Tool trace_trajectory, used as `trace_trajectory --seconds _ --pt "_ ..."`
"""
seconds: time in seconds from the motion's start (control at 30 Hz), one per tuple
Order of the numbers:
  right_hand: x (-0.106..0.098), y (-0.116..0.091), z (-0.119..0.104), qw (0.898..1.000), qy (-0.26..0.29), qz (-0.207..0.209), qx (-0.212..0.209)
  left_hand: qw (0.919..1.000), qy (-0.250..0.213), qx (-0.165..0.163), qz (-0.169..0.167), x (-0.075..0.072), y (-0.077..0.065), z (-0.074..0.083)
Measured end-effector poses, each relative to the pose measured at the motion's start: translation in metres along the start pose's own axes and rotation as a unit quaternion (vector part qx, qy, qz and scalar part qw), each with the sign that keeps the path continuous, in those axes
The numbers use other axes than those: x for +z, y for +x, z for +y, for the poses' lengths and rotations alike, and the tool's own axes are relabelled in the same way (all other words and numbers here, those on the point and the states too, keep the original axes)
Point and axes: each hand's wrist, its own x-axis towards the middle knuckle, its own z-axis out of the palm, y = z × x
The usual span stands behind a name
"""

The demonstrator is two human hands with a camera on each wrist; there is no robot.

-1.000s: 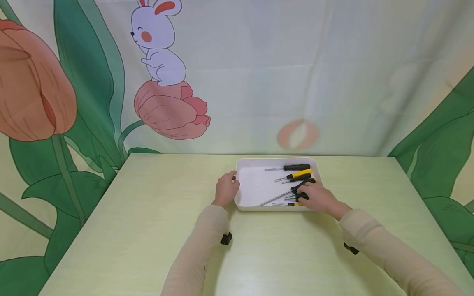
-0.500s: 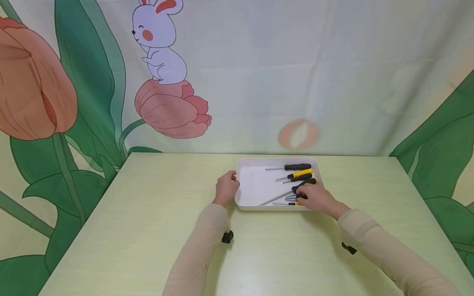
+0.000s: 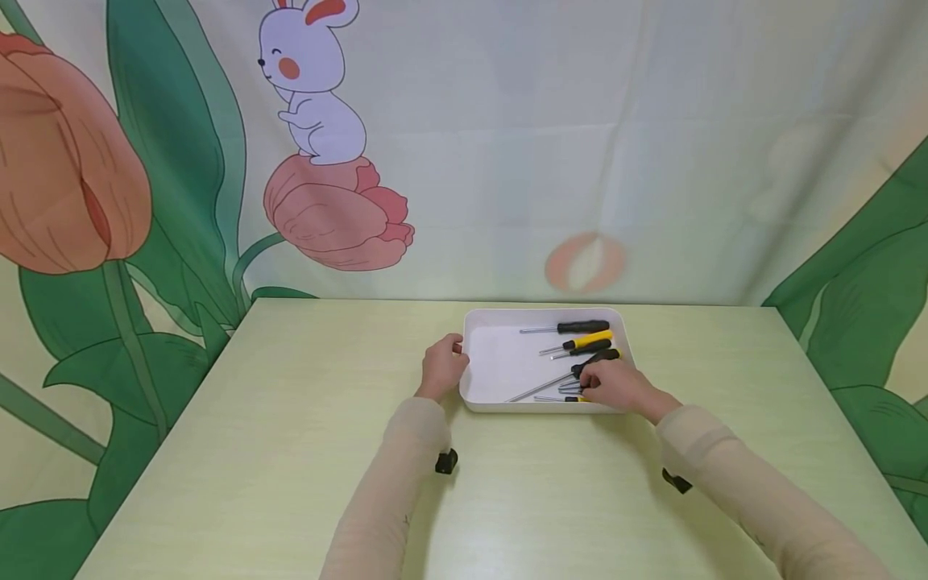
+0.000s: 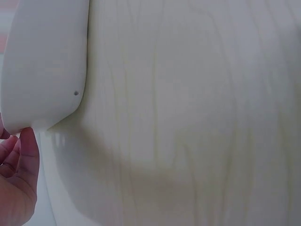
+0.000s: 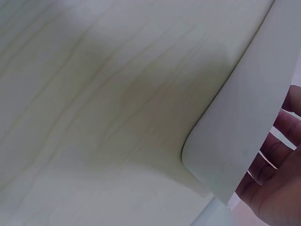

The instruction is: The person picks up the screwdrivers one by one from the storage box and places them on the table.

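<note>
A shallow white tray (image 3: 500, 354) stands near the back of the table with several screwdrivers inside. My left hand (image 3: 444, 366) holds its left end; in the left wrist view the thumb (image 4: 29, 153) meets the tray end. My right hand (image 3: 616, 385) reaches over the front right of the tray, fingertips among the screwdrivers there. It covers some handles, and whether it grips one is hidden. A long screwdriver (image 3: 542, 387) lies diagonally beside it. Behind lie a black-handled screwdriver (image 3: 583, 327) and a yellow-handled screwdriver (image 3: 589, 340). The right wrist view shows bent fingers (image 5: 275, 149) behind the tray wall.
The pale wooden table (image 3: 304, 419) extends around the tray. A printed curtain (image 3: 471, 161) with tulips and a rabbit hangs behind its back edge. Each wrist carries a small black camera, seen beneath the left sleeve (image 3: 416, 435) and right sleeve (image 3: 703, 443).
My right hand has shifted slightly left and now covers more of the small black handle at the tray's front. The left hand and the tray stay nearly in place.
</note>
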Motion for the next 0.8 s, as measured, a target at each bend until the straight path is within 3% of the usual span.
trace_trajectory --seconds 0.37,0.8 --pt "0.0006 0.0022 0.0001 0.999 0.03 -0.013 0.012 1.0 -0.003 -0.005 -0.005 -0.0004 -0.0003 0.0003" --pt "-0.0024 0.0029 -0.0029 0.999 0.027 -0.043 0.009 0.9999 -0.005 -0.009 -0.001 0.0001 -0.0011 0.0008"
